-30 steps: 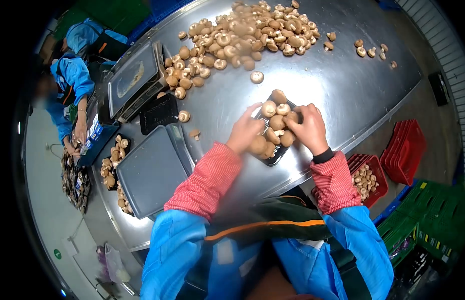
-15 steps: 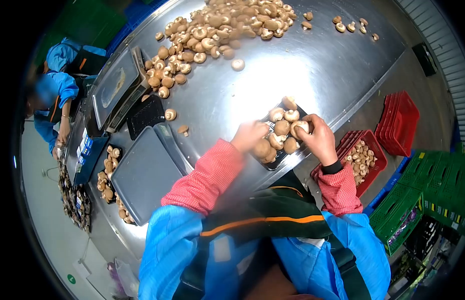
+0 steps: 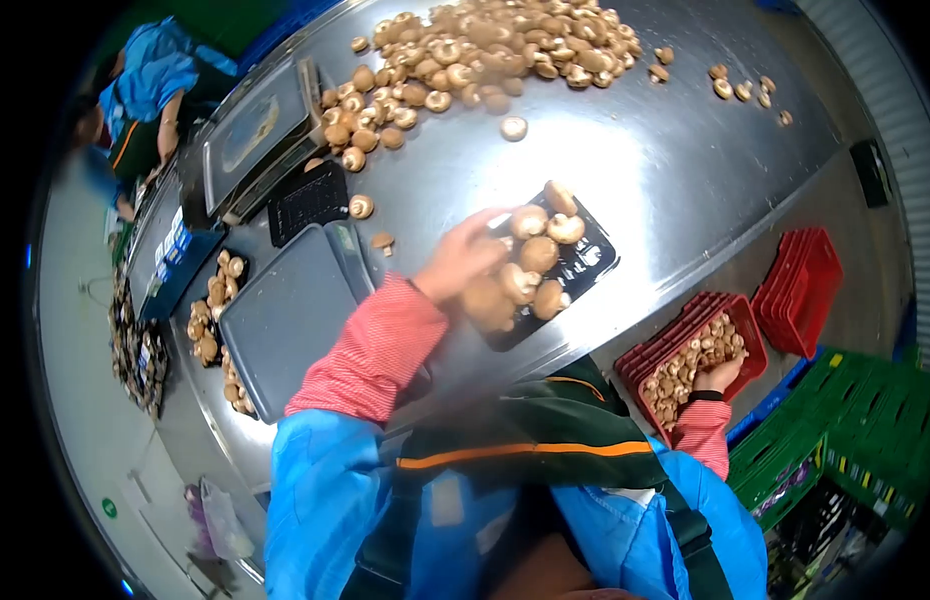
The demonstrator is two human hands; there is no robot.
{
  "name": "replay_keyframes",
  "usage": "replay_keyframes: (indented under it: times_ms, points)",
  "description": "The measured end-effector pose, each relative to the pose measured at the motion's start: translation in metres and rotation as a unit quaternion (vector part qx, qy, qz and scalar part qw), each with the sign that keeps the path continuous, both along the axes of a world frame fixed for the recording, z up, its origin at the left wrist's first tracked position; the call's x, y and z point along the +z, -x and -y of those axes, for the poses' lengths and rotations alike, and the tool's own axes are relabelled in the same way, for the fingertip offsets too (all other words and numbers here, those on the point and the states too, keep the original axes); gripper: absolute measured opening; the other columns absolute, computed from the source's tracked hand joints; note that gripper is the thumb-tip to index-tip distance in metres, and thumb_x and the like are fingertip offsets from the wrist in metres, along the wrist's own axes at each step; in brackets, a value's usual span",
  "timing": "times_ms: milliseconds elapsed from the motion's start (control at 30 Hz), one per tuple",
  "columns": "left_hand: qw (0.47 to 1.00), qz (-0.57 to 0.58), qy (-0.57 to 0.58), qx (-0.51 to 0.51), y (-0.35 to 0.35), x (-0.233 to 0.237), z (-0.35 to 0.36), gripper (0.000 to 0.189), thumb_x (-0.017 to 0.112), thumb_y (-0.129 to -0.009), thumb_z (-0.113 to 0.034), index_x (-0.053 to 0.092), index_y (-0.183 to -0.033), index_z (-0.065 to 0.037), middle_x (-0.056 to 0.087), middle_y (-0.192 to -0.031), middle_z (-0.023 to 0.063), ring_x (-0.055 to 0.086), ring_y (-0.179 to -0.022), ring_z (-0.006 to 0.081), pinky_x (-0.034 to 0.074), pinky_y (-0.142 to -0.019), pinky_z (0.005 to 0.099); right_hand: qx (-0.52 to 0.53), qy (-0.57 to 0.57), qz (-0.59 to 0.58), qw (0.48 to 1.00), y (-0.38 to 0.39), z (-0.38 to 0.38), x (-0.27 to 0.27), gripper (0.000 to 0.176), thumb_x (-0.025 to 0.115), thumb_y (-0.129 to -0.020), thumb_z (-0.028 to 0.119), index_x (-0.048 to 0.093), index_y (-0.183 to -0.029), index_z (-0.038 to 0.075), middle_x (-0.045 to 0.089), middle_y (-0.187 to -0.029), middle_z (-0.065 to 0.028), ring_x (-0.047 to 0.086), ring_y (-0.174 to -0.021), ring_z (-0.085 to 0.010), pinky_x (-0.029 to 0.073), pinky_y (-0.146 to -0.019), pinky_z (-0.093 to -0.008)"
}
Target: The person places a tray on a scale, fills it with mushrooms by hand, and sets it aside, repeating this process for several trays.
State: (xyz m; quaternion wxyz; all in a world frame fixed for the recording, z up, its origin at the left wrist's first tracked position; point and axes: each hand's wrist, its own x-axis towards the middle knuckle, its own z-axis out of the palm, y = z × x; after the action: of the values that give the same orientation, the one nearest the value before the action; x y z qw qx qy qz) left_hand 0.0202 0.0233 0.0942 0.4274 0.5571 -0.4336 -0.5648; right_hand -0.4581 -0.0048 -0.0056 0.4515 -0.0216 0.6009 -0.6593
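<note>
A black tray [image 3: 591, 257] holds several brown mushrooms [image 3: 539, 254], grouped mostly on its left side; its right part shows bare black plastic. My left hand [image 3: 463, 254], a little blurred, is at the tray's left edge, thumb and fingers apart beside a mushroom. Down to the right, my right hand [image 3: 720, 374] reaches into a red crate [image 3: 750, 330] of small mushrooms [image 3: 675, 380]. Its fingertips are among the mushrooms and partly hidden, so I cannot tell whether one is gripped.
A large mushroom heap [image 3: 505, 45] covers the far side of the steel table [image 3: 685, 160]. Left are a grey lid-like tray [image 3: 290, 320], an empty black tray [image 3: 310, 203] and a scale [image 3: 260, 140]. Stacked red crates [image 3: 800, 285] and green crates [image 3: 835, 410] stand right. A co-worker [image 3: 150, 90] is far left.
My right hand has left the black tray and moved down right into the red crate. The large mushroom it held is gone from the tray's right side. My left hand shifted left.
</note>
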Motion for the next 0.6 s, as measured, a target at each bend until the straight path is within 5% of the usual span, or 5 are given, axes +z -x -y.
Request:
replay_keyframes:
  times_ms: [133, 200, 333, 467, 600]
  points:
    - [0.998, 0.055, -0.013, 0.025, -0.068, 0.025, -0.036, 0.061, 0.057, -0.085, -0.009, 0.044, -0.144, -0.010, 0.059, -0.112, 0.0050, 0.056, -0.095, 0.0097, 0.047, -0.086, 0.0257, 0.294, 0.021, -0.221, 0.930, -0.095, 0.053, -0.007, 0.019, 0.055, -0.096, 0.023, 0.059, -0.107, 0.007, 0.056, -0.088, -0.0002, 0.055, -0.072, -0.0127, 0.047, -0.058, -0.0296]
    - [0.997, 0.053, -0.022, 0.053, -0.100, 0.036, -0.062, 0.060, 0.059, -0.085, -0.013, 0.046, -0.143, -0.008, 0.053, -0.135, 0.0094, 0.054, -0.118, 0.0183, 0.045, -0.100, 0.0307, 0.473, 0.082, -0.308, 0.821, -0.175, 0.068, 0.018, 0.018, 0.056, -0.096, 0.019, 0.058, -0.106, 0.005, 0.057, -0.085, -0.0002, 0.055, -0.069, -0.0129, 0.046, -0.058, -0.0300]
    - [0.984, 0.081, -0.061, 0.145, -0.154, 0.043, -0.122, 0.058, 0.056, -0.085, -0.010, 0.046, -0.143, -0.007, 0.060, -0.113, 0.0081, 0.058, -0.099, 0.0128, 0.047, -0.089, 0.0279, 0.725, 0.146, -0.341, 0.580, -0.321, 0.067, 0.068, 0.030, 0.064, -0.091, 0.024, 0.057, -0.112, 0.005, 0.062, -0.095, -0.0127, 0.062, -0.076, -0.0257, 0.050, -0.070, -0.0369]
    - [0.968, 0.079, -0.070, 0.229, -0.191, 0.041, -0.174, 0.057, 0.056, -0.084, -0.009, 0.048, -0.141, -0.006, 0.059, -0.098, 0.0040, 0.055, -0.082, 0.0072, 0.045, -0.081, 0.0239, 0.679, 0.366, -0.465, 0.435, -0.433, 0.044, 0.049, 0.051, 0.071, -0.083, 0.033, 0.051, -0.124, 0.009, 0.060, -0.101, -0.0177, 0.065, -0.079, -0.0342, 0.053, -0.070, -0.0422]
    - [0.959, 0.091, -0.107, 0.246, -0.219, 0.042, -0.210, 0.056, 0.057, -0.083, -0.009, 0.050, -0.139, -0.005, 0.062, -0.103, 0.0039, 0.058, -0.087, 0.0083, 0.046, -0.086, 0.0250, 0.715, 0.338, -0.519, 0.326, -0.502, 0.020, 0.049, 0.053, 0.070, -0.082, 0.032, 0.049, -0.128, 0.014, 0.057, -0.100, -0.0167, 0.065, -0.084, -0.0359, 0.053, -0.074, -0.0459]
